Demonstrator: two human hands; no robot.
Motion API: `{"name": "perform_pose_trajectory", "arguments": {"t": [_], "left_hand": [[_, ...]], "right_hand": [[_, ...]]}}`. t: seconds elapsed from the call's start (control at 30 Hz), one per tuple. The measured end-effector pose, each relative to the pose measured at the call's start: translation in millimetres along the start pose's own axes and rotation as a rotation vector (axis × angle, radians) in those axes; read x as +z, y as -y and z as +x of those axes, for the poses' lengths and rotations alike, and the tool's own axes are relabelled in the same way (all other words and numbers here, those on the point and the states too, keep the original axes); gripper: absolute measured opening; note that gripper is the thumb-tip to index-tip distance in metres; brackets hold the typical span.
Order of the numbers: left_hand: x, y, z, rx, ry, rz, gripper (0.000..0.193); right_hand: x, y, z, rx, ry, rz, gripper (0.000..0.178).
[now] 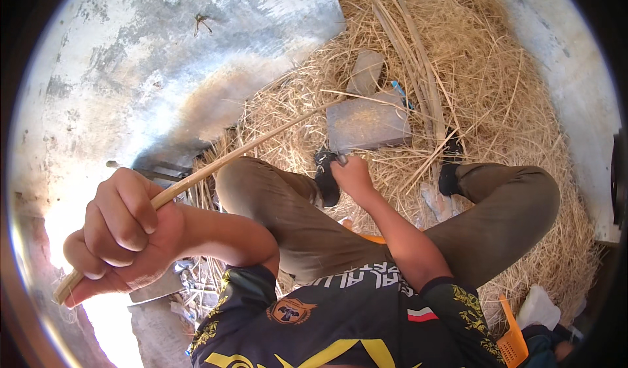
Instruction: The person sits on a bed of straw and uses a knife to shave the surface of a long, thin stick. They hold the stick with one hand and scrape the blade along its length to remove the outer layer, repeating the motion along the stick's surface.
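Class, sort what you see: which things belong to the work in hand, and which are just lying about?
Apparently in use:
pale stick, in the left hand
small grey object, kind unclear, in the right hand
block beyond the right hand

Apparently just lying about:
straw-like strands
blue scrap
orange object
white lump

Straw layer [517, 100]: squared block [369, 122] just beyond right hand [353, 178]; smaller block [366, 71], long strips [428, 77], farther beyond.

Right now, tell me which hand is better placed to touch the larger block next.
Probably the right hand: it is close to the larger block, though seemingly closed on a greyish object. The left hand is farther off, gripping the long stick.
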State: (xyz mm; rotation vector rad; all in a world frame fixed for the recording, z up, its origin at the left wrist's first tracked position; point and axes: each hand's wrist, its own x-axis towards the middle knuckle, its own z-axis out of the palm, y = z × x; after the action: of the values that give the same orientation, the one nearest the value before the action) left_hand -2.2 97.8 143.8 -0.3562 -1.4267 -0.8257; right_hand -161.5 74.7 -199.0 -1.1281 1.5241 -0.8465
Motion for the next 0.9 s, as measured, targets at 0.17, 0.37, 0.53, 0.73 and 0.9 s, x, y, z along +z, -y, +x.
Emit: {"name": "perform_pose_trajectory", "arguments": {"t": [0.17, 0.37, 0.53, 0.73, 0.9], "left_hand": [[4.5, 12.2, 5.0, -0.054, 0.295, -0.304, 0.052], [8.0, 17.0, 5.2, -0.097, 0.366, -0.413, 0.052], [1.0, 11.3, 7.5, -0.07, 0.357, -0.346, 0.054], [1.7, 12.2, 4.6, -0.028, 0.279, -0.315, 0.053], [-8.8, -3.1, 5.7, -0.025, 0.046, -0.031, 0.052]], "right_hand": [[-2.2, 75.9, -35.8, -0.315, 0.04, 0.057, 0.027], [-0.7, 12.8, -4.5, -0.117, 0.036, -0.04, 0.03], [-6.8, 64.5, -26.7, -0.178, 0.062, -0.002, 0.024], [1.4, 39.2, -31.8, -0.273, 0.079, 0.085, 0.023], [3.8, -50.4, 14.7, 0.117, -0.08, -0.123, 0.028]]}}
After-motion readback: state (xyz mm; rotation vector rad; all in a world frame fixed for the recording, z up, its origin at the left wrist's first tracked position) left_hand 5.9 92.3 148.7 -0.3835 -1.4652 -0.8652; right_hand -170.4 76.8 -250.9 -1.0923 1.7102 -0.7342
